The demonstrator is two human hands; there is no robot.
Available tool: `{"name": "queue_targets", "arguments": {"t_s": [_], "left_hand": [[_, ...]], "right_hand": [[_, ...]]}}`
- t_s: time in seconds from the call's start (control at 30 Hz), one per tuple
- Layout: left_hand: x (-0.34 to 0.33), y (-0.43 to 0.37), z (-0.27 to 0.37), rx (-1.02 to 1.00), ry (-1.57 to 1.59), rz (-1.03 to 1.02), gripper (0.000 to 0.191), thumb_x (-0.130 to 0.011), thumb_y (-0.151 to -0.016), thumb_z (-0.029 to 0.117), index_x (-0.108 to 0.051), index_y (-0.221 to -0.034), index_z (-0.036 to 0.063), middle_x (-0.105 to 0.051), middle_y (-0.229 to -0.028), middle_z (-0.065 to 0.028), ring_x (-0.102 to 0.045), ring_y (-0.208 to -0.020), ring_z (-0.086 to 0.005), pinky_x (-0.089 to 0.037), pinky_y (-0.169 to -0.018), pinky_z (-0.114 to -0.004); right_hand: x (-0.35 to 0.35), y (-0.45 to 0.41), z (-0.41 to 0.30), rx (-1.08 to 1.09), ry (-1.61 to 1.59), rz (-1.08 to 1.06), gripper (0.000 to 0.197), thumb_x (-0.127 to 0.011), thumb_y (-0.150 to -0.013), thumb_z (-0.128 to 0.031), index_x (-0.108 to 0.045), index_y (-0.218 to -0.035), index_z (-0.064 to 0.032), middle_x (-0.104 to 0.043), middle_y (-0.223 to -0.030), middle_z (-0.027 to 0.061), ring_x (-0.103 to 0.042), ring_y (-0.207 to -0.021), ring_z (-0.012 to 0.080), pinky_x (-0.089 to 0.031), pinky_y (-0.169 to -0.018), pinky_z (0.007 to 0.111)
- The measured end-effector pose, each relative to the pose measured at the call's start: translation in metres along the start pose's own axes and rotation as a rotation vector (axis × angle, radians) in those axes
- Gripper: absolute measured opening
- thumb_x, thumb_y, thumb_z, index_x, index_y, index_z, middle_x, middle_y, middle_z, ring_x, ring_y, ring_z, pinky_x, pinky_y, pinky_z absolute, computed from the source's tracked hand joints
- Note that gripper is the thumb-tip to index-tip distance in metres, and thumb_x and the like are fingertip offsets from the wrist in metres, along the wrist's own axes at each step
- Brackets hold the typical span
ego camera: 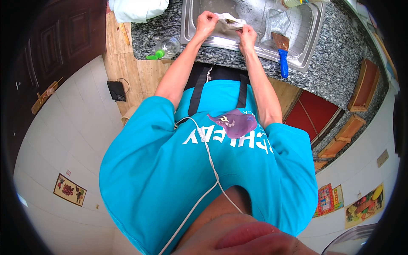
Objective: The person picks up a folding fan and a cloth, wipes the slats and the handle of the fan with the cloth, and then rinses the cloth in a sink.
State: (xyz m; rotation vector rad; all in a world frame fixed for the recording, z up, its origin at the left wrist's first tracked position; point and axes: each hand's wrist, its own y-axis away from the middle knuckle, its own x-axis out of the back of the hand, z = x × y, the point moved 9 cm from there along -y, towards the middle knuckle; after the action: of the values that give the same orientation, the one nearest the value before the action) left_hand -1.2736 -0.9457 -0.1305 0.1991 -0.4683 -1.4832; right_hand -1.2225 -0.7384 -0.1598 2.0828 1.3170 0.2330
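Above the left basin of a stainless steel sink (220, 42), a wet white cloth (229, 21) is stretched between my two hands. My left hand (206, 23) pinches its left end, and my right hand (247, 34) grips the other end. A darker patch shows in the cloth's middle. To the right of my right hand, a scraper with a blue handle (283, 63) lies across the sink's front rim, its rusty-looking blade over the right basin. A grey mesh cloth (276, 22) lies just behind the blade, on a wire rack (301, 28).
A clear bottle with a green pump (168, 47) lies or stands by the sink's front left corner on the granite counter (334, 57). White fabric (138, 9) rests at the back left. A bottle (290, 3) is behind the right basin. Wooden trays (364, 86) line the right side.
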Motion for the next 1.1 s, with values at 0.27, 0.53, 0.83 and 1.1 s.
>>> {"name": "queue_targets", "arguments": {"t_s": [0.27,0.53,0.83,1.1], "left_hand": [[0.017,-0.003,-0.005,0.148,-0.271,0.376,0.03,-0.06,-0.093,0.014,-0.056,-0.114,-0.0068,-0.066,-0.105,-0.0214,-0.067,-0.096,-0.0286,-0.055,-0.086,-0.036],[-0.019,0.012,0.015,-0.049,-0.527,0.063,0.034,-0.055,-0.088,0.016,-0.066,-0.116,-0.0007,-0.065,-0.117,-0.0233,-0.06,-0.114,-0.0388,-0.045,-0.101,-0.043],[-0.026,0.028,0.018,0.016,-0.503,-0.101,0.029,-0.057,-0.089,0.019,-0.069,-0.111,0.0041,-0.068,-0.11,-0.0216,-0.065,-0.105,-0.0361,-0.05,-0.092,-0.041],[-0.038,0.024,0.011,0.083,-0.45,-0.186,0.03,-0.057,-0.088,0.021,-0.069,-0.108,0.0021,-0.069,-0.103,-0.0231,-0.066,-0.1,-0.0384,-0.05,-0.093,-0.043]], "right_hand": [[0.026,-0.024,-0.006,0.024,0.551,0.286,0.029,-0.05,-0.092,-0.01,-0.056,-0.114,0.0068,-0.063,-0.106,0.0229,-0.06,-0.102,0.0329,-0.045,-0.092,0.043],[-0.063,-0.011,-0.01,0.467,1.025,-0.469,0.037,-0.056,-0.082,-0.009,-0.063,-0.117,-0.0027,-0.058,-0.123,0.029,-0.054,-0.117,0.0442,-0.042,-0.103,0.047],[-0.033,-0.068,0.042,0.316,1.619,-0.625,0.049,-0.064,-0.085,-0.031,-0.061,-0.124,-0.0016,-0.063,-0.119,0.0272,-0.059,-0.115,0.0388,-0.045,-0.102,0.045],[-0.014,-0.068,0.073,0.022,1.688,-0.639,0.034,-0.061,-0.084,-0.03,-0.071,-0.113,-0.0156,-0.069,-0.116,0.015,-0.065,-0.109,0.0312,-0.049,-0.097,0.039]]}}
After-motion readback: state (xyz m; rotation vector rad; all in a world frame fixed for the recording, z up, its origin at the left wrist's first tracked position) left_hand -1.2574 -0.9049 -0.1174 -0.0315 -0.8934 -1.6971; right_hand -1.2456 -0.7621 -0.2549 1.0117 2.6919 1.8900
